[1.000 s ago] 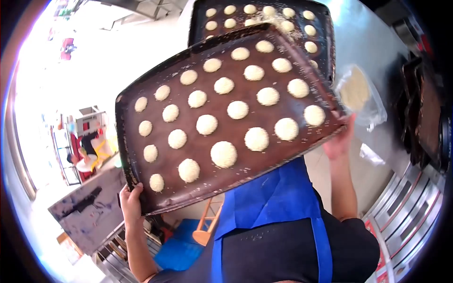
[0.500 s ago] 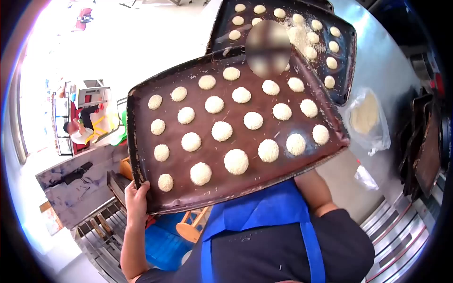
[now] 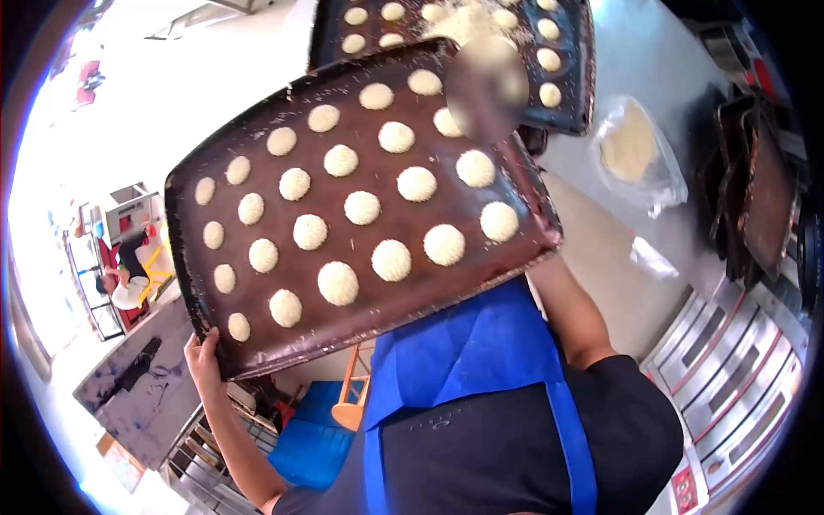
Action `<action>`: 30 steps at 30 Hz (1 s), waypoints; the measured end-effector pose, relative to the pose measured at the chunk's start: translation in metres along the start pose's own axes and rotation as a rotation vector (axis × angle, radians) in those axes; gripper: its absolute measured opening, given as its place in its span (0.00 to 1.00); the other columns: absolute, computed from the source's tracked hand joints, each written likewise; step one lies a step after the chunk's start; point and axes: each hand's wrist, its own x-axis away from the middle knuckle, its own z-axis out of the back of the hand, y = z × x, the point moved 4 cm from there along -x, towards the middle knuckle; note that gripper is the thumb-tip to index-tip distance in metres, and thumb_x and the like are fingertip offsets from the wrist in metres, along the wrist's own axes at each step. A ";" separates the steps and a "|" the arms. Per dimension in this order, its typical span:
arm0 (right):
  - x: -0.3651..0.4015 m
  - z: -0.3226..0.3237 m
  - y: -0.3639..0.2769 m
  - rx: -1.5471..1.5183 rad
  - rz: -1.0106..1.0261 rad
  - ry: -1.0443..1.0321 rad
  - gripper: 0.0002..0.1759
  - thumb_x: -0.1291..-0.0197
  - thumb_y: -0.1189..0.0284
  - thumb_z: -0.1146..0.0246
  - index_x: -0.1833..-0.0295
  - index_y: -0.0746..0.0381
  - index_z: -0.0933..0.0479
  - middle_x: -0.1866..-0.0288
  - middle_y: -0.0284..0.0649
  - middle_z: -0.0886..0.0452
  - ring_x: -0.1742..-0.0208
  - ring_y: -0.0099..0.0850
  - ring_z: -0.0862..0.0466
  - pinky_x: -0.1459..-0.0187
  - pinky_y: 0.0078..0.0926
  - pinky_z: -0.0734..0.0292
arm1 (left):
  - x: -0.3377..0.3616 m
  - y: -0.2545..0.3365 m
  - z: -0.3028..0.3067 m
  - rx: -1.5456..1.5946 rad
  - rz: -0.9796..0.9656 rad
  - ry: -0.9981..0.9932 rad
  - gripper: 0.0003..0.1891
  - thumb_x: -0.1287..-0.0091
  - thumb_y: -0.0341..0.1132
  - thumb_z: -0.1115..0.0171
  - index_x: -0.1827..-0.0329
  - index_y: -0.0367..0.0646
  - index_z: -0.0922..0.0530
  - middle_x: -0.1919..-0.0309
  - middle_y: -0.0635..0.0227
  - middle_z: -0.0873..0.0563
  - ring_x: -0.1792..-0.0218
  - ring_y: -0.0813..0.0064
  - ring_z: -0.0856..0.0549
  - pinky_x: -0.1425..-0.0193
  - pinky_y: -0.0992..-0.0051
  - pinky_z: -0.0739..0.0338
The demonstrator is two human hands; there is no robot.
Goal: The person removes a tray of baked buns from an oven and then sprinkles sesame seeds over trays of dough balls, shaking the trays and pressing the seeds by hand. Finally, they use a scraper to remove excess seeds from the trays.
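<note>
A dark baking tray (image 3: 343, 300) is held tilted in front of the blue apron. Rows of round, pale, coated dough balls (image 3: 338, 283) lie on it. My left hand (image 3: 204, 350) grips the tray's lower left corner, thumb over the rim. The right forearm reaches up to the tray's right end, where the hand is hidden beneath or behind it. Farther back, a second dark tray (image 3: 586, 77) holds more pale balls and a scattered heap of pale crumbs (image 3: 468, 24).
On the metal table (image 3: 631, 47) lies a plastic bag (image 3: 631, 150) with pale contents. Dark trays (image 3: 764, 206) stand stacked at the right, above slatted metal racks (image 3: 730, 378). A wooden stool (image 3: 348, 414) and a seated person (image 3: 127, 283) are at the left.
The held tray and my left hand have shifted left in view, and the tray tilts more. The back tray and the bag also appear farther left and higher as the view turned.
</note>
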 end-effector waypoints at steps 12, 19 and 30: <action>0.057 -0.088 -0.011 2.689 0.254 -0.427 0.06 0.55 0.75 0.39 0.70 0.65 0.19 0.62 0.40 0.17 0.41 0.41 0.22 0.26 0.43 0.35 | -0.043 0.026 0.014 -0.160 -0.235 -0.039 0.10 0.27 0.30 0.34 0.50 0.31 0.17 0.61 0.69 0.13 0.63 0.81 0.18 0.58 0.79 0.23; 0.009 -0.056 -0.051 2.757 0.543 -0.330 0.11 0.55 0.78 0.41 0.65 0.63 0.17 0.54 0.40 0.18 0.32 0.44 0.27 0.25 0.50 0.39 | -0.034 0.051 0.004 -0.304 -0.372 0.011 0.12 0.27 0.34 0.35 0.53 0.30 0.17 0.64 0.69 0.14 0.64 0.80 0.21 0.56 0.77 0.25; 0.013 -0.076 -0.025 2.637 0.911 -0.088 0.18 0.52 0.85 0.44 0.56 0.64 0.16 0.57 0.45 0.14 0.43 0.47 0.20 0.37 0.44 0.27 | 0.000 0.068 -0.006 -0.529 -0.432 0.114 0.17 0.27 0.36 0.34 0.46 0.28 0.18 0.58 0.66 0.12 0.56 0.77 0.19 0.44 0.73 0.25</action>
